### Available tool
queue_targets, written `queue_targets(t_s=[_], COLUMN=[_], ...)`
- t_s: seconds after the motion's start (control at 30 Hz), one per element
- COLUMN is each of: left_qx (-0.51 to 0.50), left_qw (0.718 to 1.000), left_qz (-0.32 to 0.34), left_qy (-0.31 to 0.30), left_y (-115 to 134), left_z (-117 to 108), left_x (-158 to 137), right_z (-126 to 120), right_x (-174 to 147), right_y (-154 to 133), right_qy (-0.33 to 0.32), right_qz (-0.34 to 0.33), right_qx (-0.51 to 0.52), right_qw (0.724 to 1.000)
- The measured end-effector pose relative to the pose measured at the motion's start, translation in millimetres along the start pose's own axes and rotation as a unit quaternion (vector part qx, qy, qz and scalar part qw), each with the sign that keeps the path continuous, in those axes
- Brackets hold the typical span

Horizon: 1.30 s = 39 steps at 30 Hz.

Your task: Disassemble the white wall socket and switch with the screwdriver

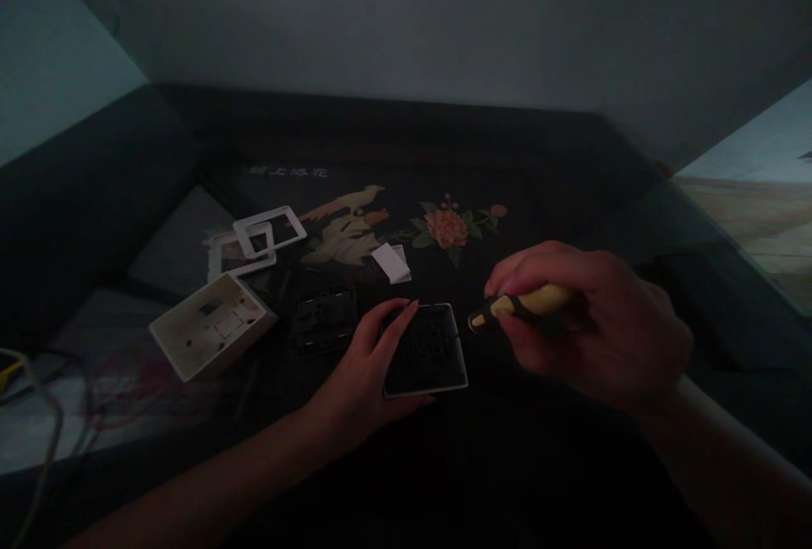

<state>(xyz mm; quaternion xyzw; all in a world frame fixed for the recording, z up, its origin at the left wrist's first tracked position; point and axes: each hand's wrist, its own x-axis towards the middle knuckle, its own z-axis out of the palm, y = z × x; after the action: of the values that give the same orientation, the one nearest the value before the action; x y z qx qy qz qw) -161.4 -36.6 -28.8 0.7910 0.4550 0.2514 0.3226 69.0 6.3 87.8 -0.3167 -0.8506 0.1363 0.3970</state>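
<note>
My left hand (pixel 355 371) is closed around a white box with a black module set in it (pixel 425 354), its fingers over the left side and under the near edge. In my right hand (pixel 589 321) is a yellow and black screwdriver (pixel 526 305), pointing left at the box's right side. The dark shaft is hard to see, so I cannot tell whether its tip touches the box. Left of my left hand lies a loose black module (pixel 325 318). An open white wall box (pixel 212 329) sits farther left, tilted toward me.
Two white frames (pixel 270 232) overlap behind the open box. Small white plates (pixel 392 263) lie on the dark table, which bears a bird and flower picture (pixel 446 227). A pale cable (pixel 54 422) runs along the left edge. A wall stands behind.
</note>
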Motion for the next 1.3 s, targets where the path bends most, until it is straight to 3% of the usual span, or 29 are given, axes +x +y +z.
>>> queue_targets(t_s=[0.6,0.87,1.1,1.3], left_qx=[0.004,0.007,0.007,0.004], left_qw=[1.000,1.000,1.000,1.000], left_qz=[0.000,-0.001,-0.003,-0.001], left_qy=[0.001,0.001,-0.001,-0.002], left_y=[-2.3,-1.1,-0.9,-1.7], left_z=[1.7,-0.1,0.8,2.3], left_x=[0.3,1.4,1.5,1.3], right_z=[1.0,-2.3,-7.8,-17.1], right_x=[-1.6,3.1,18.6,21.9], right_y=[-6.2,-18.5,-26.3,-28.1], right_qy=[0.028,-0.017,-0.019,-0.106], right_qz=[0.012,0.002,0.001,-0.048], right_qx=[-0.047,-0.082,-0.189,-0.136], right_qw=[0.998,0.997,0.982,0.984])
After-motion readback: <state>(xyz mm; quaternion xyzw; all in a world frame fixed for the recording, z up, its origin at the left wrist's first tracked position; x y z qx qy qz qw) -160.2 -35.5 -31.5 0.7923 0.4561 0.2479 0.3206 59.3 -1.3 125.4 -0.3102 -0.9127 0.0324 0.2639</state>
